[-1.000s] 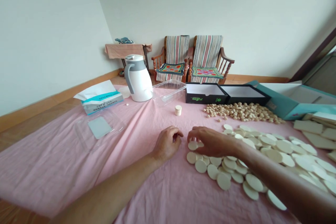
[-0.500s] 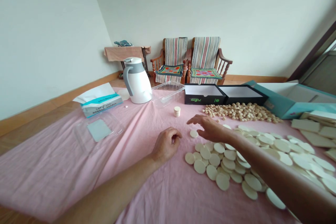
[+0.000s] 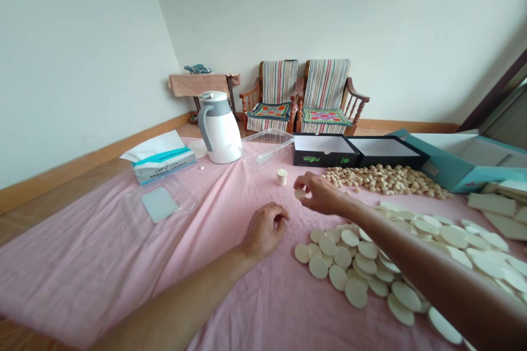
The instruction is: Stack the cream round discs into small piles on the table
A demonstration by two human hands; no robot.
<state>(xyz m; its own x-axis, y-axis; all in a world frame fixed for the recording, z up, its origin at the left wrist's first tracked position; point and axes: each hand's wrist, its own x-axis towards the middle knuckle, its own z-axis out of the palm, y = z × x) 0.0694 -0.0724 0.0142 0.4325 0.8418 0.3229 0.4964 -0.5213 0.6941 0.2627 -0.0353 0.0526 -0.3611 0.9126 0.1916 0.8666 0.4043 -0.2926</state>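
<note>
My right hand [image 3: 317, 193] pinches a small cream disc [image 3: 300, 193] just above the pink tablecloth [image 3: 230, 296], a little short of a small stack of discs [image 3: 281, 177]. My left hand [image 3: 265, 228] rests on the cloth in a loose fist; whether anything is inside it is hidden. A spread of cream flat discs [image 3: 349, 263] lies to the right of both hands, reaching to the table's right edge.
A heap of small round pegs [image 3: 382, 178] lies before two open black boxes [image 3: 354, 151]. A white jug [image 3: 220, 126], a clear tray [image 3: 267, 145], a tissue pack [image 3: 158, 156], a clear lid [image 3: 158, 205] and a teal box [image 3: 457, 162] stand around. Two chairs are behind.
My right hand lifted off the disc pile, picked one small disc and carried it away from me toward the small stack. The left hand stayed put.
</note>
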